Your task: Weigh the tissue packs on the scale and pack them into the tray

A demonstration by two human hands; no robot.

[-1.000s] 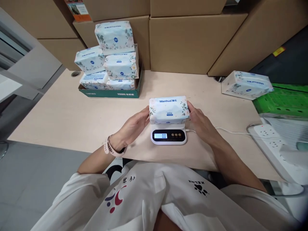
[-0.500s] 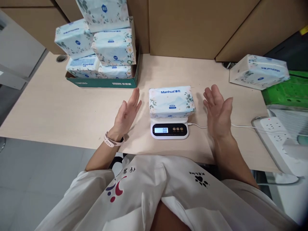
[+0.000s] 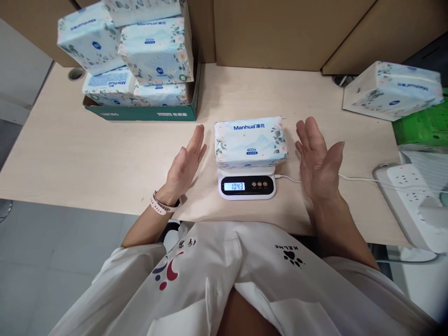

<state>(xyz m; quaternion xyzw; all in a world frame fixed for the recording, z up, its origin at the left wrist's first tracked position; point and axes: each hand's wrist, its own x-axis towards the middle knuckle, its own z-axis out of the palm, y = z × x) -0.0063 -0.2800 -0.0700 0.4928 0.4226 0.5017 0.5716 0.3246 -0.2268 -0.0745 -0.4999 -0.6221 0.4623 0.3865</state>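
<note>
A tissue pack point(image 3: 250, 143) with a floral print and "Manhua" lettering rests on a white digital scale point(image 3: 247, 186), whose lit display reads 104.3. To the left of the pack, apart from it, is my left hand point(image 3: 186, 163), open and empty with its palm facing the pack. My right hand point(image 3: 318, 156) is likewise open on the other side, thumb spread, touching nothing. A band circles my left wrist. The pack hides most of the scale's weighing plate.
At the back left, a green carton point(image 3: 147, 112) holds several stacked tissue packs point(image 3: 156, 53). Another tissue pack point(image 3: 392, 93) sits at the far right, by a green object point(image 3: 422, 119). A power strip point(image 3: 411, 186) lies on the right; a white cable point(image 3: 290, 179) runs from the scale.
The scale's display has gone from 0.0 to 104.3. My hands have stayed open beside the pack, nearly still. The view has shifted slightly.
</note>
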